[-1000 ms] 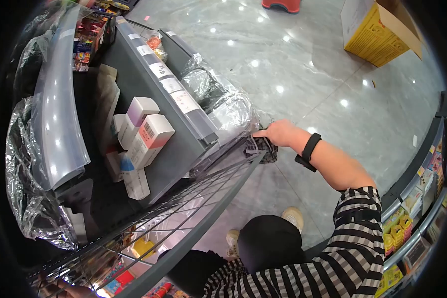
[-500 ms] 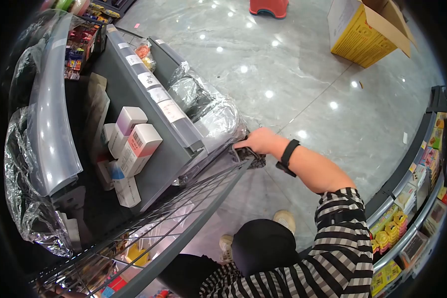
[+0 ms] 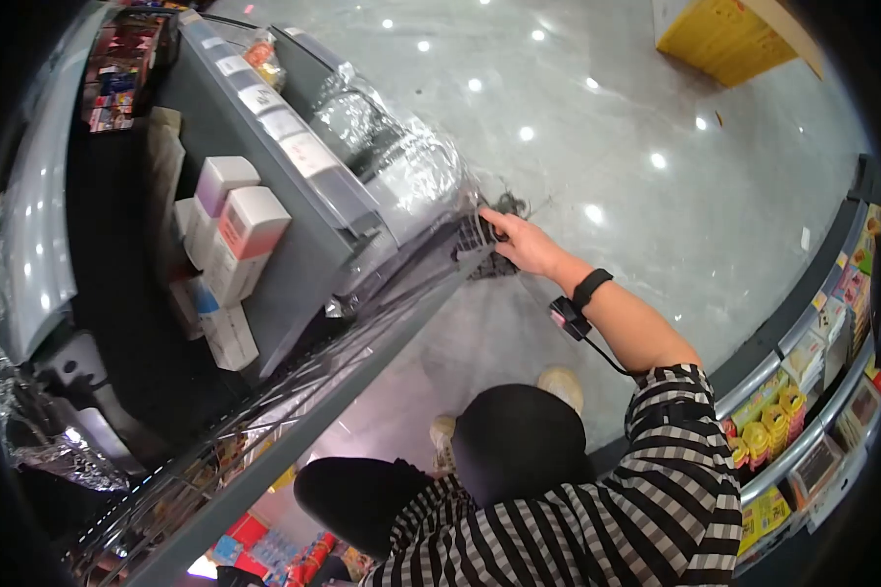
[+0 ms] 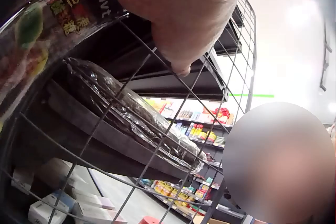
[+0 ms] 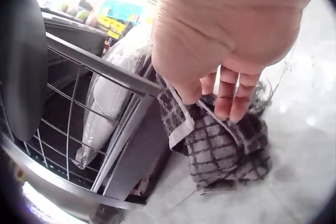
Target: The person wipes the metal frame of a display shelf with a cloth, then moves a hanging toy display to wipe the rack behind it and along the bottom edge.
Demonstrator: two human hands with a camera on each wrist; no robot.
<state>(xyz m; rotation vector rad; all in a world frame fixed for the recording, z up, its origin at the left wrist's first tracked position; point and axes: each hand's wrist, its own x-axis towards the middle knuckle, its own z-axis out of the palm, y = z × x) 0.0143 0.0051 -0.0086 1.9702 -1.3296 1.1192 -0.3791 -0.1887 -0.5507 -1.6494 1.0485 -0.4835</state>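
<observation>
My right hand (image 3: 529,245) is at the front corner of the shelf rack, its thumb and fingers pinching a dark checked cloth (image 5: 226,153) with a pale edge. The cloth hangs in folds beside the end of the grey rail (image 3: 338,391) of a wire mesh side panel. In the left wrist view my left hand (image 4: 176,19) is at the wire mesh (image 4: 139,153), one digit tip pointing down over the wires. Its other fingers are hidden, and I cannot tell what they hold. A printed clear plastic wrapping (image 4: 68,14) lies beside that hand.
White boxes (image 3: 250,235) stand on the dark shelf (image 3: 294,225). Crinkled clear plastic (image 3: 411,166) covers the lower shelf end. A yellow carton (image 3: 724,41) sits on the shiny floor (image 3: 607,127). Stocked shelves (image 3: 803,391) curve along the right.
The view has shifted, with the rack and carton appearing further up and left. The right hand stays with the cloth, its fingers straighter and its wrist turned.
</observation>
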